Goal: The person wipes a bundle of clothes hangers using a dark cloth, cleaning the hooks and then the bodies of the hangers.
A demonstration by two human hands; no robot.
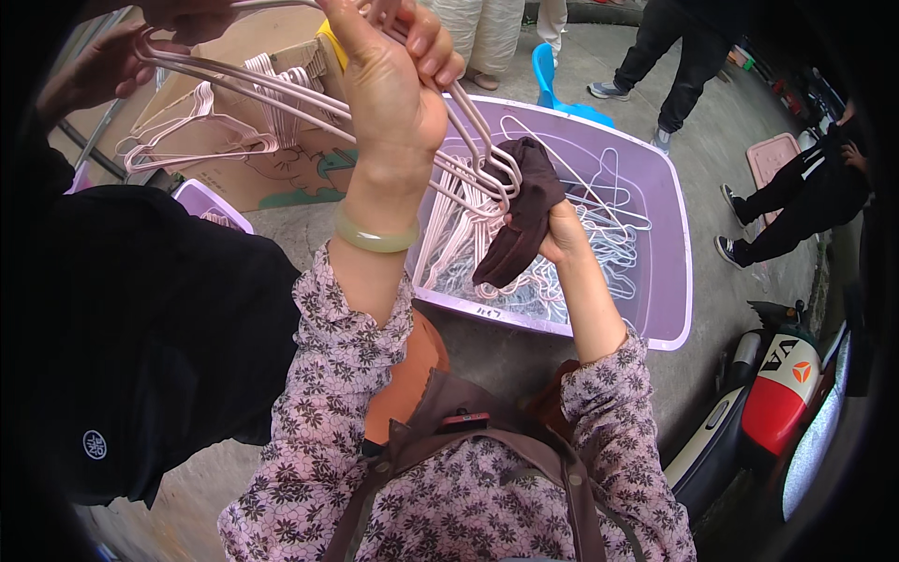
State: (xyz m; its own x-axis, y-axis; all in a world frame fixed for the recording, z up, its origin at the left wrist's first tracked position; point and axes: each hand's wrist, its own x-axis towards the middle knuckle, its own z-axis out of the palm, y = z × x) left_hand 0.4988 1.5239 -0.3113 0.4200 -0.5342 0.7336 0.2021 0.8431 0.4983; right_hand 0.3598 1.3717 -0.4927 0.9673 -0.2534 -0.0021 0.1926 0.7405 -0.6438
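My left hand (400, 91) is raised at the top middle, gripping a small bunch of pink clothes hangers (484, 144). A pale green bangle circles that wrist. Lower down, my right hand (562, 235) holds a dark brown cloth (516, 235), which is against the near ends of the hangers. Beneath both hands stands a large purple plastic tub (657, 281) with many pink and pale blue hangers (597, 242) tangled inside. At the upper left, a co-worker's hand (105, 74) is at the far ends of the bunch in my grip.
A cardboard box (232, 186) with pink hangers (204, 133) hung on its edge stands left of the tub. The co-worker's black top (154, 316) fills the left side. A blue plastic chair (544, 74) is behind the tub. People stand beyond. A red-and-white scooter (776, 400) is parked right.
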